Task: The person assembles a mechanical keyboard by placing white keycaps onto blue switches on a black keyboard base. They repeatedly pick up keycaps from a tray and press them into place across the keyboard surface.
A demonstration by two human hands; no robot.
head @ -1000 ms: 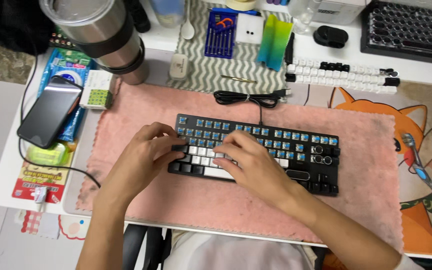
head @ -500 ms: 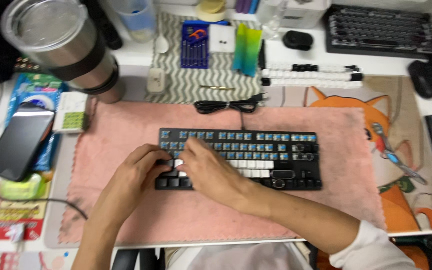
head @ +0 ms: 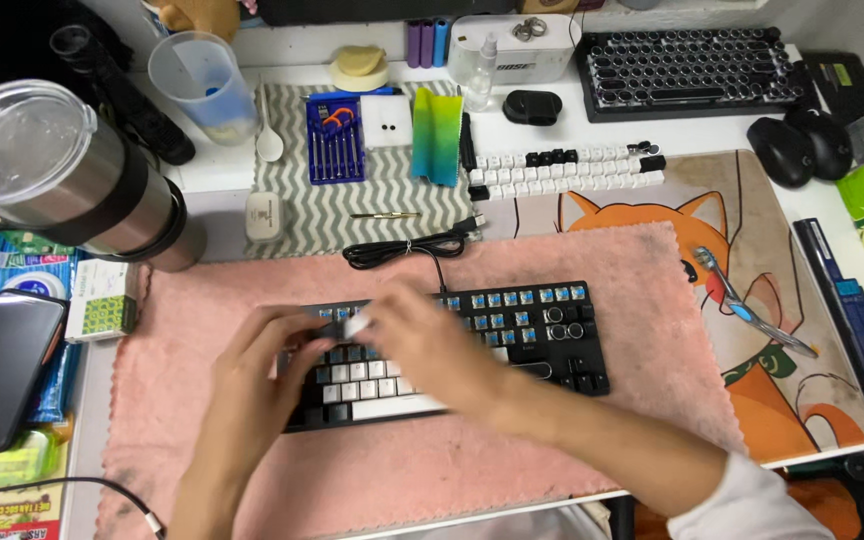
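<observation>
A person's left hand (head: 252, 375) is resting with curled fingers on the left end of a black mechanical keyboard (head: 452, 350), steadying it. Their right hand (head: 422, 345) has lifted slightly since a moment ago and is now pinching a small white keycap (head: 356, 322) above the upper left rows, which suggests a cap is being fitted or pulled. Many blue switches are sitting bare on the right. The keyboard is lying on a pink towel (head: 512, 260) on the table (head: 222, 175). Farther off, rows of loose keycaps (head: 567, 170), a screwdriver set (head: 335, 140) and a steel tumbler (head: 62, 180) are standing.
</observation>
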